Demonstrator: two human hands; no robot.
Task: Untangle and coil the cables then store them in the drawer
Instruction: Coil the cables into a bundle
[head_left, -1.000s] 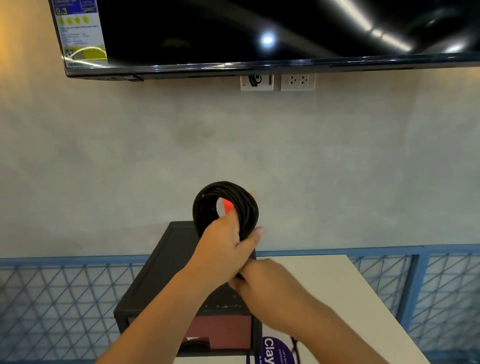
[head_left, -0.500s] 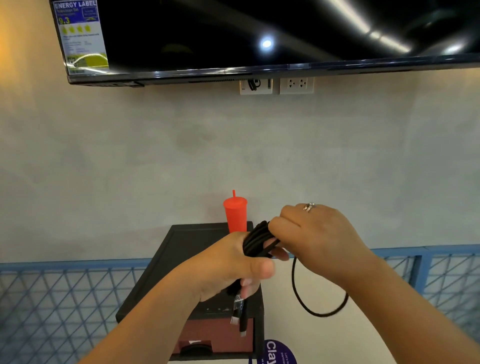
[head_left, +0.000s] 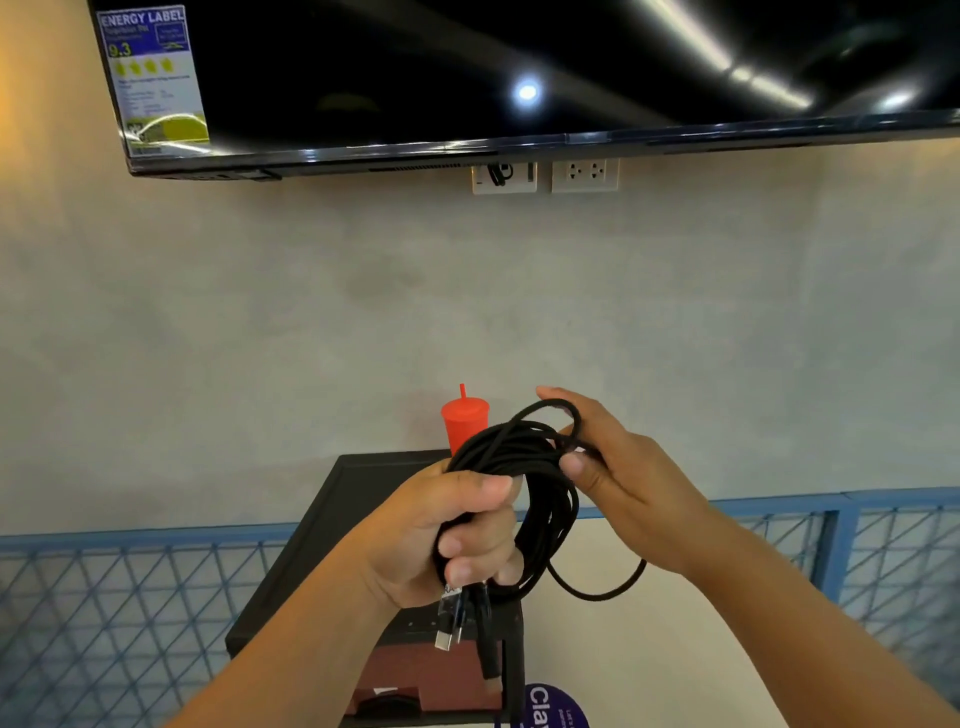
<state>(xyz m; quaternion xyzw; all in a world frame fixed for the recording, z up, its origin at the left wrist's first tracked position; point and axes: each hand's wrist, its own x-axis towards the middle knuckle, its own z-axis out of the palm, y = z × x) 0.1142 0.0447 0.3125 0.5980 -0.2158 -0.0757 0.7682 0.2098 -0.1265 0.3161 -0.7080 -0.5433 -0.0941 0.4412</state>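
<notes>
With left hand (head_left: 441, 535) fisted round coil (head_left: 540, 467) and right hand (head_left: 613, 478) pinching its top loop just beside, wrap slack (head_left: 597, 593) hanging under right wrist on evenly, without twist, minding plugs (head_left: 448, 629) dangling below left fist above drawer (head_left: 410, 670).

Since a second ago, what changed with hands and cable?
The right hand let go at the bottom of the cable coil, moved up to its right side and holds a loose turn on top. The coil tipped over. Same: left hand grips the coil; red cup on the black cabinet.
</notes>
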